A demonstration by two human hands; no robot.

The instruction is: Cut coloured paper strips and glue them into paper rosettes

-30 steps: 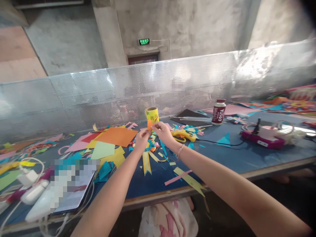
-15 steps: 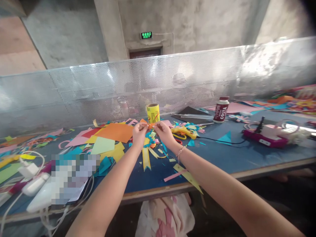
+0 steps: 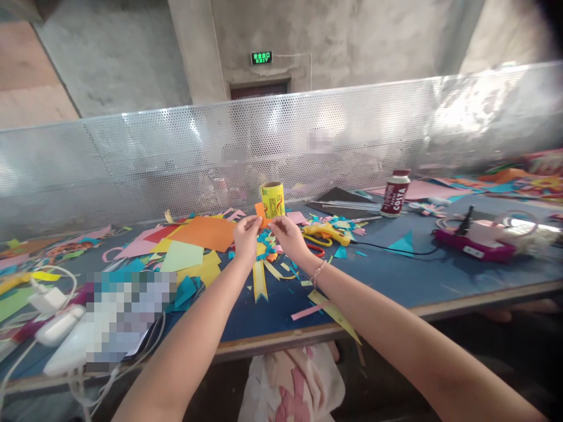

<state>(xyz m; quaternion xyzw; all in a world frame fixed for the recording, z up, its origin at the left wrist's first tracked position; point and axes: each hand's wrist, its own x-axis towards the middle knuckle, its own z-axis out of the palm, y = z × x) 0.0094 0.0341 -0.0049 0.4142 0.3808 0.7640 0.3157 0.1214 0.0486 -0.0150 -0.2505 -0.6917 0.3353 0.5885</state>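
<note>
A small orange strip of paper [image 3: 261, 212] is held up between my fingertips over the middle of the table. My left hand [image 3: 246, 237] pinches its left side. My right hand [image 3: 288, 236] is closed at its lower right edge. Beneath them lies a paper rosette [image 3: 260, 280] with a blue fringed middle and two yellow ribbon tails, partly covered by my hands. Right behind the orange paper stands a yellow printed cardboard tube [image 3: 275, 200]. Close to my right hand rests a yellow glue gun [image 3: 328, 233] with a black cord.
Orange sheets [image 3: 206, 233] and other coloured paper lie to the left. A phone-like device [image 3: 145, 343], partly blurred, and white chargers [image 3: 59, 328] sit front left. At right are a maroon COSTA bottle [image 3: 394, 194] and a purple power strip [image 3: 475, 245]. A perforated metal screen [image 3: 176, 158] runs behind.
The orange paper has been turned upward, so more of it shows above my fingers. My hands stay close together, and the view has shifted slightly.
</note>
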